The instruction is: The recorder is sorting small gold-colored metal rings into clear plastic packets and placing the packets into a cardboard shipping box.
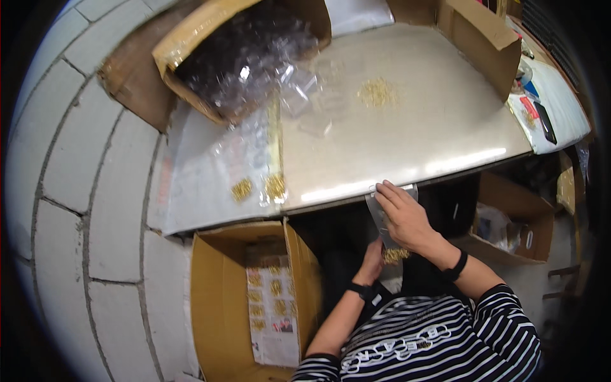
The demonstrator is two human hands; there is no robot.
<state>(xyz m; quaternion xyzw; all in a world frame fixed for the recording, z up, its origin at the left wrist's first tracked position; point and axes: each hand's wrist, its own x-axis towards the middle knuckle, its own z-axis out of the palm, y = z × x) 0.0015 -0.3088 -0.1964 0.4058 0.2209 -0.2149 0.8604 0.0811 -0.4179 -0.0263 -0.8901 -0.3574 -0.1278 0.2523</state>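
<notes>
In front of my body, just off the table's near edge, is a clear plastic case [376,207] with small gold-coloured metal pieces [396,256] at its lower end. My left hand [371,262] grips that lower end from the left, its fingers mostly hidden. Over the upper part lies my right hand [407,219], fingers long and close together against the plastic, the thumb out of sight. Two small packs of gold pieces, a left one [242,189] and a right one [274,186], rest on the table's left front corner.
A carton heaped with clear plastic cases [254,63] lies tipped on the table [407,140]. Loose gold pieces [379,93] are scattered farther back. Below left, an open carton [216,305] contains several filled packs; another carton [531,232] stands lower right. A phone [545,123] lies right.
</notes>
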